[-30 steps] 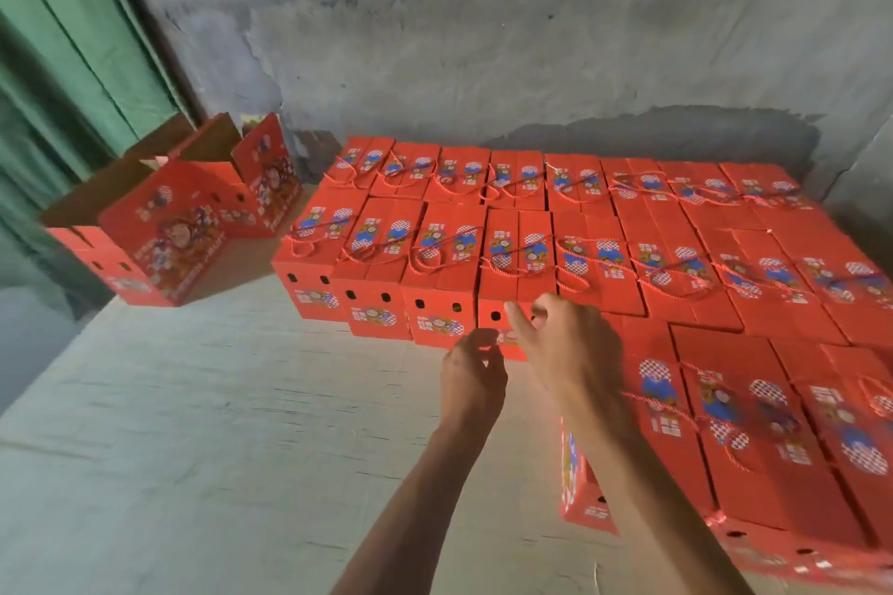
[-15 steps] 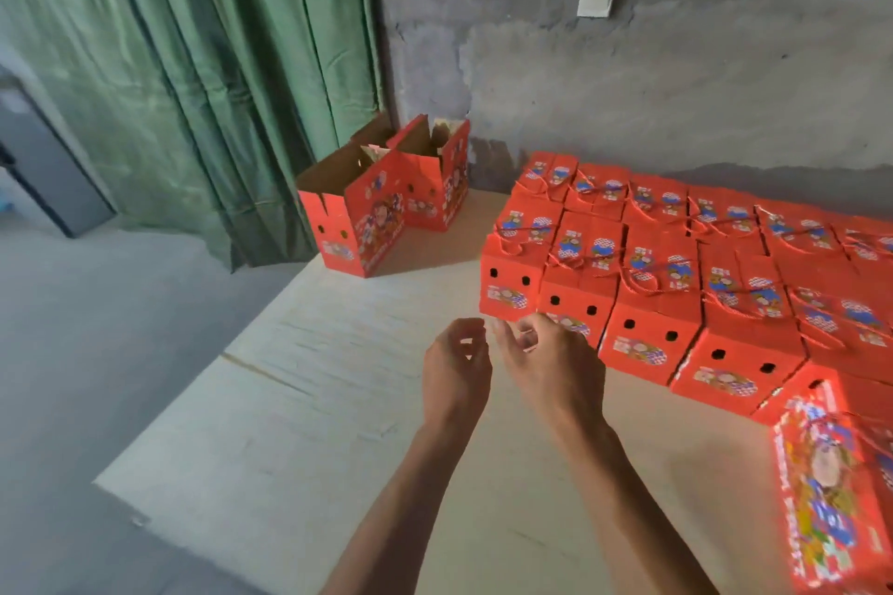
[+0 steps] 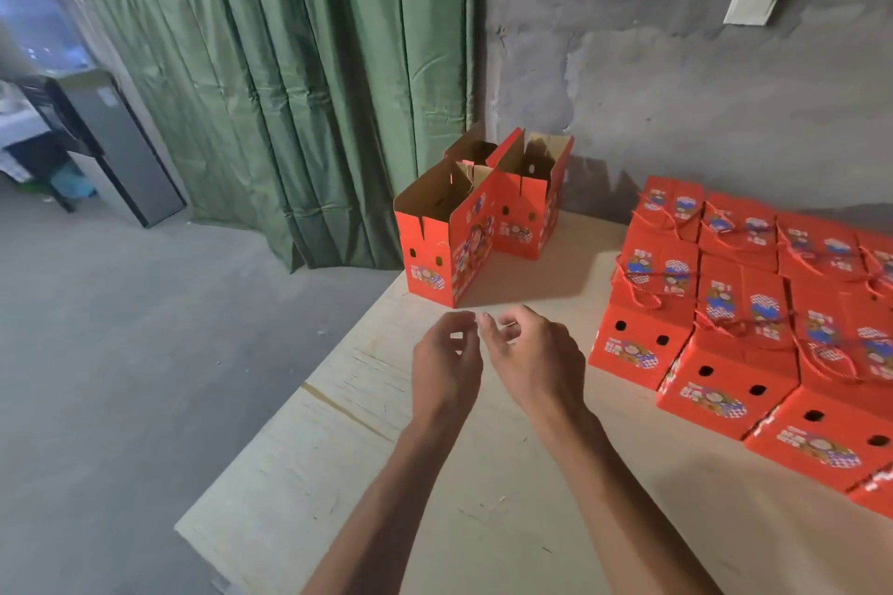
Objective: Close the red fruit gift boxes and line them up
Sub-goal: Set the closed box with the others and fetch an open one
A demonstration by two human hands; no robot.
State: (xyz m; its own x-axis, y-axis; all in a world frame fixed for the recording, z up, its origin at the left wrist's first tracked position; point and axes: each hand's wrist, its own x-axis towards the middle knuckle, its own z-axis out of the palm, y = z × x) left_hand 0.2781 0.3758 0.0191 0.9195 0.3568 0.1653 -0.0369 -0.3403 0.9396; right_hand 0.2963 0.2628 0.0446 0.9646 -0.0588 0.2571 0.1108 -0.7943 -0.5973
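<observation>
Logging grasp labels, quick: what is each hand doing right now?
Left hand: open, fingers loosely curled, holding nothing.
Right hand: open, fingers loosely curled, holding nothing.

head | single view | looks forward-down from above | near table (image 3: 367,473) | hands (image 3: 493,362) centre

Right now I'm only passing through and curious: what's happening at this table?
A person is packing red gift boxes. Both hands, left and right, hover empty over the wooden table. Closed boxes sit in rows at the right. Two open boxes near the green curtain are not yet closed.
</observation>
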